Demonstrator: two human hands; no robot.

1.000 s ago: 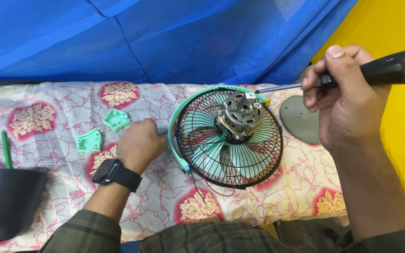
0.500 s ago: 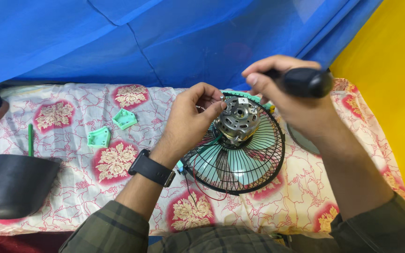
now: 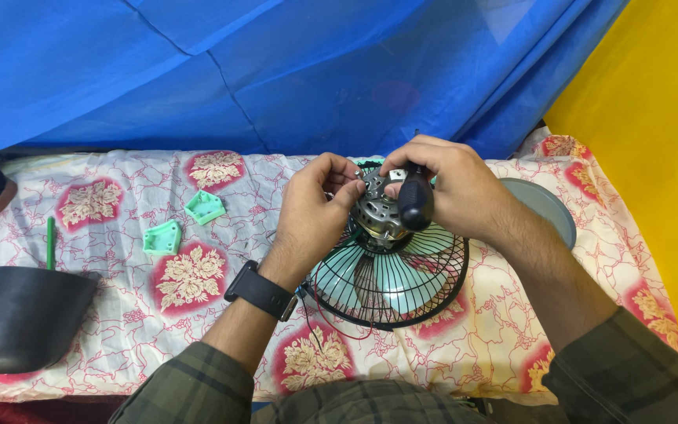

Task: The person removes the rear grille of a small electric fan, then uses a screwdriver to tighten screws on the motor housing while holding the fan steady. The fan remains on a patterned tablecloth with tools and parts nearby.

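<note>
Bright, even light — soft shadows, sharp focus, no glare.

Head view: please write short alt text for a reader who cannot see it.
Both hands work on a fan motor above a black grille; the right hand holds a screwdriver, and the left hand touches the motor. Two green parts lie on the floral cloth.

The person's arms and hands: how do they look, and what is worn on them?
Both hands are bare, without gloves or visible rings. The left hand has a black smartwatch with a wide black band on its wrist. Both forearms are uncovered; the sleeves are pushed up near the elbows. They are dark green plaid cloth with thin lighter lines. The right hand wears nothing on its wrist.
</note>
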